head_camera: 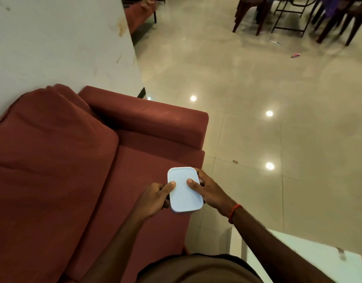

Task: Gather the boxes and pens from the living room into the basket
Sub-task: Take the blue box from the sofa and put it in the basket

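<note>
A small white box with rounded corners is held in both hands above the front edge of a red sofa seat. My left hand grips its left side with the thumb on the lid. Gripping the right side is my right hand, thumb also on top and a red band at the wrist. Far off on the floor lie a pink pen-like object and a thin pale pen. No basket is in view.
The red sofa with a back cushion fills the left, against a white wall. A white table stands at the lower right. Dark chairs and table legs stand at the far top right on the glossy tiled floor.
</note>
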